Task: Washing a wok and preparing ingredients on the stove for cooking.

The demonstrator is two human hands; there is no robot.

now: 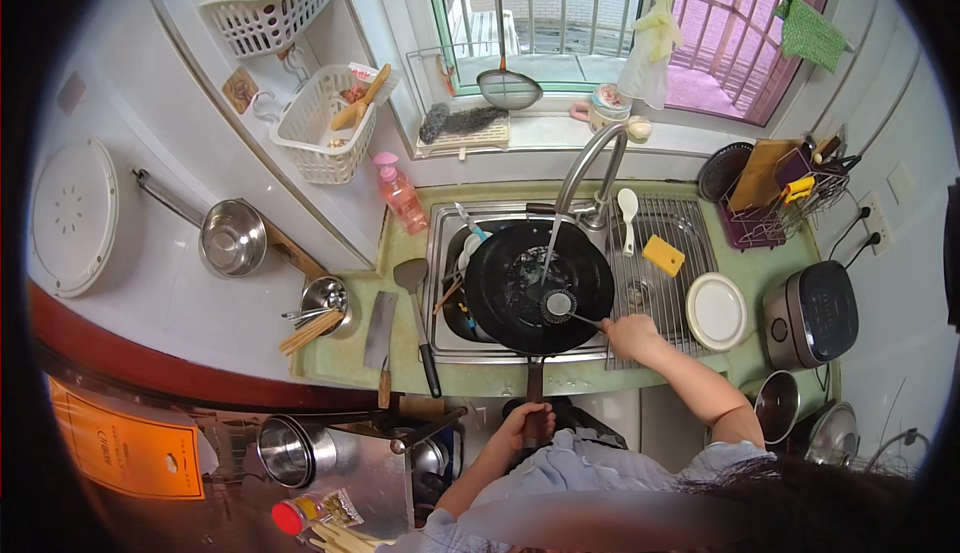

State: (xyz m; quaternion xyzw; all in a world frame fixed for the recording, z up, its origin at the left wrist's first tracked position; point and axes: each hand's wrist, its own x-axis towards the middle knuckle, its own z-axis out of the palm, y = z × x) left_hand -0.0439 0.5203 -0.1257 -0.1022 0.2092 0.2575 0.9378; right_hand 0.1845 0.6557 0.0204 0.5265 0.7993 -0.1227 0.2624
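A black wok (502, 283) rests over the sink basin (442, 320), its handle pointing toward me. My left hand (527, 424) is closed around that handle. With my right hand (630, 337) I grip the handle of a round-headed dish brush (559, 304), whose head is down on the wok's inner surface. Water runs from the curved metal faucet (613, 155) into the wok, where wet, whitish patches show. Under the wok's left side, a light-coloured dish (471, 247) and some utensils are partly hidden in the basin.
Right of the wok, a metal drying rack (694, 234) bears a yellow sponge (664, 255), a white rice paddle (628, 215) and a plate (716, 311). A cleaver (381, 328) and a spatula (412, 275) lie left. A pink soap bottle (403, 197) and a rice cooker (814, 313) stand on the counter.
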